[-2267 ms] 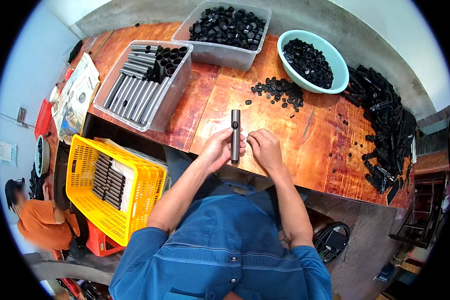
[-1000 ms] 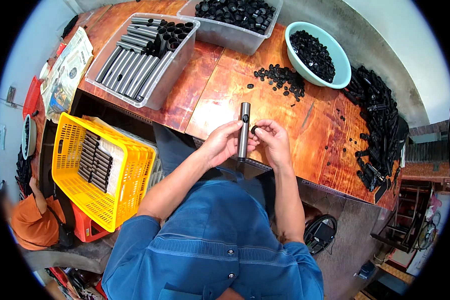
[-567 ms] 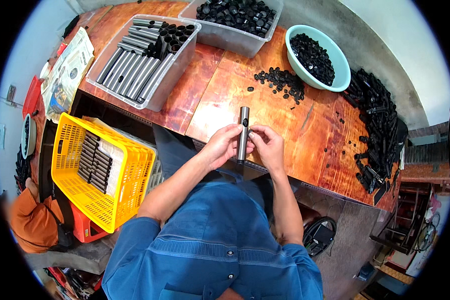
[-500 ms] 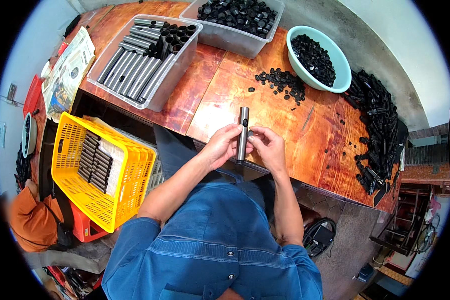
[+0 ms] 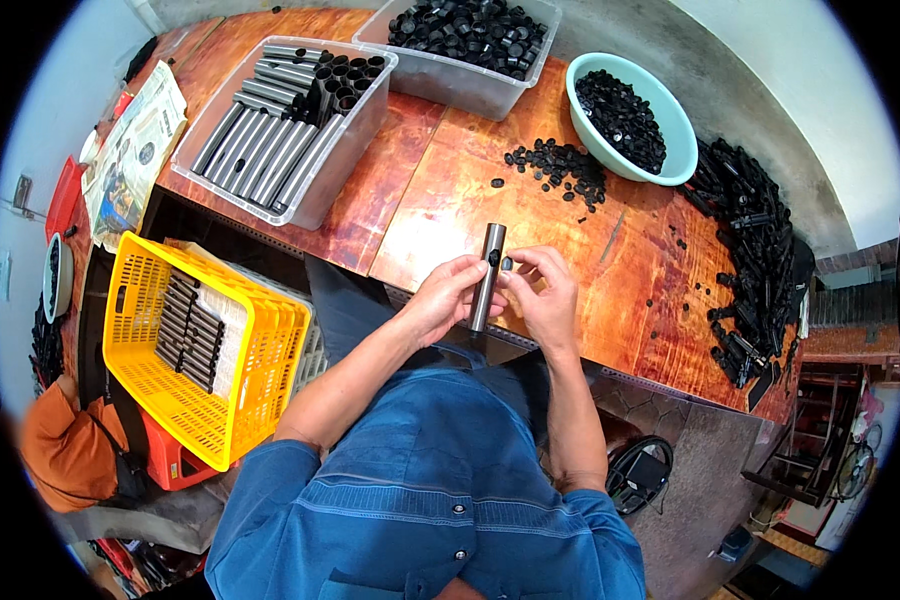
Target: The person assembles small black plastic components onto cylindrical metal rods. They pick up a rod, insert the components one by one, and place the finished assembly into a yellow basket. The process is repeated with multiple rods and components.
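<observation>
My left hand is closed around a grey metal tube, held near the table's front edge and leaning a little to the right at its top. A dark round hole shows in the tube's upper side, near my left thumb tip. Just right of the tube, my right hand pinches a small black round piece between thumb and fingertips. That piece is close to the hole, and whether it touches the tube I cannot tell.
Similar tubes fill a clear plastic bin on the wooden table. Black caps fill another bin. Small black pieces fill a pale green bowl. Black parts lie heaped right; a yellow crate with tubes stands left. Someone's orange sleeve shows.
The tube has tilted from nearly upright to leaning right at the top. My right hand has shifted slightly right and up, and the black piece in its fingers shows more plainly.
</observation>
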### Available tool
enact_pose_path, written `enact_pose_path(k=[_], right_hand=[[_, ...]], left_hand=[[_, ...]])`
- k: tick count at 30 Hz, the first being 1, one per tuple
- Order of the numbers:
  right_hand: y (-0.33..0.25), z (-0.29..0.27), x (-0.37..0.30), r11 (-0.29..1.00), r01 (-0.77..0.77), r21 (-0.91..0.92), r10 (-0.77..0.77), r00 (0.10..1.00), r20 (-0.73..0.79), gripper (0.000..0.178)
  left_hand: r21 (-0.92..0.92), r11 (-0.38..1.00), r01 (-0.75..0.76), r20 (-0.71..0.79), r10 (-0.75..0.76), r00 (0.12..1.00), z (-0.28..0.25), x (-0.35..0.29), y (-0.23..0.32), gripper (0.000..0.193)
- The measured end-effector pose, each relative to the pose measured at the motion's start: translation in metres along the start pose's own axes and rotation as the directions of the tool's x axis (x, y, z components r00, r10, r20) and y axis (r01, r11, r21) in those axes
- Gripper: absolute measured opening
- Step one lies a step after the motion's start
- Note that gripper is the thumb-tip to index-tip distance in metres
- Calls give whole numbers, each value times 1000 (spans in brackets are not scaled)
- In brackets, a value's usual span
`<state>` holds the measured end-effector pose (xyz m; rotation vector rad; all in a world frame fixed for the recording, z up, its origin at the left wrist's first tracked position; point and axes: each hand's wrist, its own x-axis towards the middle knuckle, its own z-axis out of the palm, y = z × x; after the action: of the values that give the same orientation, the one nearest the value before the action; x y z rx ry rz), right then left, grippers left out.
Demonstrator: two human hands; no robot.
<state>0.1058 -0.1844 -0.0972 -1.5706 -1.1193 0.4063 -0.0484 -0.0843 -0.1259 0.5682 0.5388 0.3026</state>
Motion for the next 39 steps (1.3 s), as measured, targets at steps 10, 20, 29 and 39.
enact_pose_path(k=[10, 20, 29, 39], right_hand=[[-2, 13, -6, 992, 109, -69, -115, 990, -79, 26], [-1, 13, -11, 1000, 26, -3, -26, 998, -60, 26], [-2, 26, -19, 1000, 23, -11, -23, 1000, -21, 36], [7, 13, -17, 891, -263, 369, 244, 965, 97, 29]], left_hand=[[24, 1000, -19, 39, 18, 999, 12, -8, 3, 42], [-45, 999, -2, 90, 6, 996, 5, -9, -1, 33], [73, 995, -60, -21, 62, 998, 9, -7, 2, 25], [49, 996, -79, -6, 80, 997, 12, -10, 3, 29]])
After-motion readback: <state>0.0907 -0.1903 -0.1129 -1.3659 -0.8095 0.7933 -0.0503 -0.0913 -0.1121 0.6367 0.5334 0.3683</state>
